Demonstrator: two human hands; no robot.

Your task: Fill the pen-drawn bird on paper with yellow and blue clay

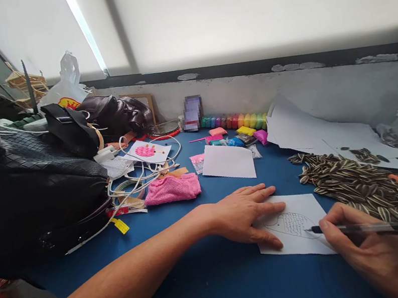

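A small white sheet of paper (303,202) lies on the blue tabletop, with a line drawing (295,224) on it: a rounded outline filled with rows of small marks. My left hand (246,212) rests flat, fingers spread, over the sheet's left edge. In my right hand (367,243) is a black pen (346,229), gripped between thumb and fingers. Its tip meets the paper at the right part of the drawing. Just beyond my right hand spreads a heap of striped sunflower seeds (357,183).
Another white sheet (227,162), a pink cloth (172,189) and a card with a pink shape (146,151) lie farther back. Colourful clay packs (245,131) and a phone (192,113) are by the wall. A black bag (31,197) and white cables (142,173) occupy the left.
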